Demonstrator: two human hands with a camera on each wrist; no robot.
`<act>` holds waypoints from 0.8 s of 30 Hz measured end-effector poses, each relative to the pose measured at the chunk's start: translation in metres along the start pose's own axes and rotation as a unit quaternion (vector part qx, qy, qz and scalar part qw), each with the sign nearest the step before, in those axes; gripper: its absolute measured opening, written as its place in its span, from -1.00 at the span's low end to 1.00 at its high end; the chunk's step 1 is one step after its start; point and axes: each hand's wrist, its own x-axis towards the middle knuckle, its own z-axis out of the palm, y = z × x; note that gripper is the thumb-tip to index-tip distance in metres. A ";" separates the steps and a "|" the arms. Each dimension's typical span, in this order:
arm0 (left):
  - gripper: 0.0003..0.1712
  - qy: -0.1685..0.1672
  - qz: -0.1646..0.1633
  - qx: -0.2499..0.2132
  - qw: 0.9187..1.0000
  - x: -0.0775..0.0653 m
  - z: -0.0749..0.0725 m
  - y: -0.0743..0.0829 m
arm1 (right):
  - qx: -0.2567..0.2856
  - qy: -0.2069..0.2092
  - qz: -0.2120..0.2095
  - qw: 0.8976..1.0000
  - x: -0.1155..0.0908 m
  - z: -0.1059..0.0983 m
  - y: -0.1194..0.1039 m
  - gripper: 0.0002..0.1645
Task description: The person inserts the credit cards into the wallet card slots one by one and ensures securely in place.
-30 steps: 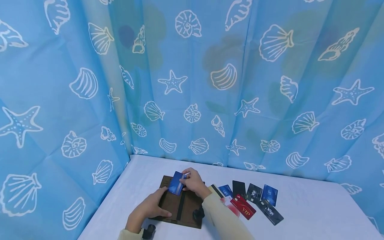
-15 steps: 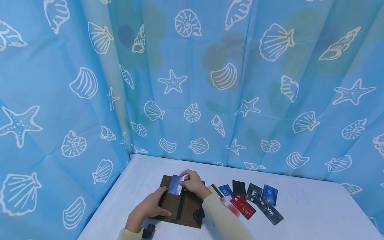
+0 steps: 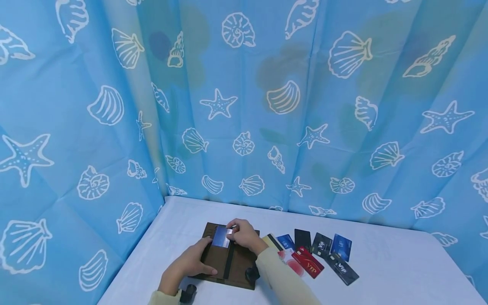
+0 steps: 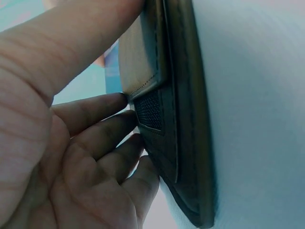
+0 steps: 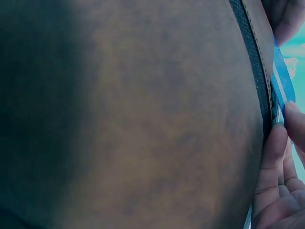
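Observation:
A brown wallet [image 3: 241,258] lies spread on the table, with a dark strap [image 3: 229,262] down its middle. My right hand [image 3: 245,234] pinches the right edge of a blue card [image 3: 220,237] between thumb and fingertips, at the upper part of the wallet's left half. In the right wrist view the card [image 5: 283,78] stands right at the wallet's stitched edge. My left hand [image 3: 193,259] rests on the left half, thumb and fingers spread. Its fingertips touch the wallet [image 4: 186,119] beside a small mesh panel [image 4: 149,113] in the left wrist view.
Right of the wallet, several cards lie in a loose, overlapping group, among them a red VIP card [image 3: 308,262], a black VIP card [image 3: 344,269] and a blue card [image 3: 341,247]. A blue shell-patterned curtain [image 3: 259,127] hangs behind the white table [image 3: 389,262].
The card has gone from tilted to lined up with the wallet, then slid down a little toward the person. My right hand moved down with it. My left hand stayed in place.

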 end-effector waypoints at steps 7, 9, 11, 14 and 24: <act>0.19 0.001 -0.002 0.001 1.000 -0.002 -0.001 0.003 | -0.017 -0.009 -0.017 1.000 -0.002 0.002 -0.001 -0.78; 0.19 0.001 -0.001 0.001 1.000 -0.002 -0.001 0.003 | -0.017 -0.015 -0.015 1.000 -0.004 0.002 -0.002 -0.78; 0.19 0.001 0.000 0.000 1.000 -0.002 -0.001 0.003 | -0.014 -0.019 -0.015 1.000 -0.005 0.002 -0.003 -0.78; 0.19 -0.002 0.001 0.000 1.000 -0.001 -0.001 0.002 | -0.015 -0.025 -0.011 1.000 -0.007 0.002 -0.002 -0.79; 0.18 -0.005 -0.009 -0.002 1.000 -0.001 -0.001 0.001 | -0.017 -0.028 0.000 0.999 -0.013 0.006 -0.004 -0.78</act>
